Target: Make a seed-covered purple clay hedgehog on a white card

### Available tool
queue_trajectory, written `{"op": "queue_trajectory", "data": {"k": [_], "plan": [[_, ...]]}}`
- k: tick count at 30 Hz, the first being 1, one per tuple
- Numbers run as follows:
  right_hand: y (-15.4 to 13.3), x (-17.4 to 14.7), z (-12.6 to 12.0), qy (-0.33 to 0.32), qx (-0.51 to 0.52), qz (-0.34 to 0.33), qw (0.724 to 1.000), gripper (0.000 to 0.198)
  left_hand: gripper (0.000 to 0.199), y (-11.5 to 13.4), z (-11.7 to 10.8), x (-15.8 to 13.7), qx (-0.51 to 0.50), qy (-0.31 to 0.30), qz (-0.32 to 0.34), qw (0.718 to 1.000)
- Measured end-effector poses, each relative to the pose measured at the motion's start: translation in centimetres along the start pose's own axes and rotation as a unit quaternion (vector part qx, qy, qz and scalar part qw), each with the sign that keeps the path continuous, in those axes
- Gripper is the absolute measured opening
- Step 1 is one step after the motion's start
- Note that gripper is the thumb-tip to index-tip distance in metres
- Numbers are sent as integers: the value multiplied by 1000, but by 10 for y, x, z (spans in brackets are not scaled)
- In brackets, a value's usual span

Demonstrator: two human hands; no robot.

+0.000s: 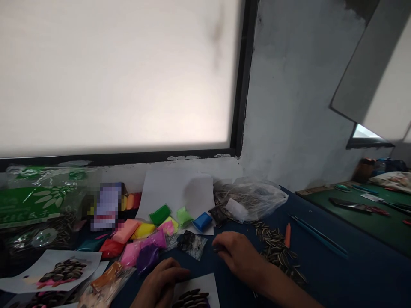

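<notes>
My left hand [160, 280] rests at the left edge of a white paper sheet [211, 284], its fingers loosely bent and lying across the corner. On that sheet, a cluster of striped sunflower seeds [192, 298] is partly cut off by the bottom of the view. To the right and above the sheet, my right hand [237, 254] pinches thumb and fingers together on something small and dark, too small to make out. Beside its wrist lies a loose pile of sunflower seeds [279, 252]. A small clear packet of black clay [192, 244] sits between the two hands.
Packets of coloured clay, among them a purple packet [147, 258] and a blue packet [202, 221], lie behind my left hand. At left is a finished-looking seed sheet [69, 271]. An orange stick [287, 235] and blue tweezers [319, 235] lie right; a plastic bag [257, 196] stands behind.
</notes>
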State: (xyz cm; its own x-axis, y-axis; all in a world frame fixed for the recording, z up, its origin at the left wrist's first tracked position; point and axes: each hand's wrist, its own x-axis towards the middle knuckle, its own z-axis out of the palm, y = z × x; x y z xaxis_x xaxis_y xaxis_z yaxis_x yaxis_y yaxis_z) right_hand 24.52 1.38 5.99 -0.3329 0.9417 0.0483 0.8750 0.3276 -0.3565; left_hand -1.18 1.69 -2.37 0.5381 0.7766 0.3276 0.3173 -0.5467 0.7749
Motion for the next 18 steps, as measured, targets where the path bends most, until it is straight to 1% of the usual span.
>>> {"op": "queue_trajectory", "data": {"k": [2, 5, 11, 14, 18], "plan": [[-6, -8, 4, -2, 39, -16, 999, 22, 39, 0, 0, 1, 3, 1, 1, 1000], [-11, -21, 17, 26, 125, -41, 991, 18, 40, 0, 0, 1, 11, -4, -2, 1000], [-6, -41, 45, 23, 224, -32, 974, 29, 40, -1, -2, 2, 20, -6, 2, 1000], [-7, -45, 51, 35, 213, -11, 976, 29, 39, -1, -3, 3, 20, -13, 1, 1000], [-12, -47, 52, 57, 167, 2, 984, 20, 38, 0, -3, 4, 25, -14, -5, 1000]]}}
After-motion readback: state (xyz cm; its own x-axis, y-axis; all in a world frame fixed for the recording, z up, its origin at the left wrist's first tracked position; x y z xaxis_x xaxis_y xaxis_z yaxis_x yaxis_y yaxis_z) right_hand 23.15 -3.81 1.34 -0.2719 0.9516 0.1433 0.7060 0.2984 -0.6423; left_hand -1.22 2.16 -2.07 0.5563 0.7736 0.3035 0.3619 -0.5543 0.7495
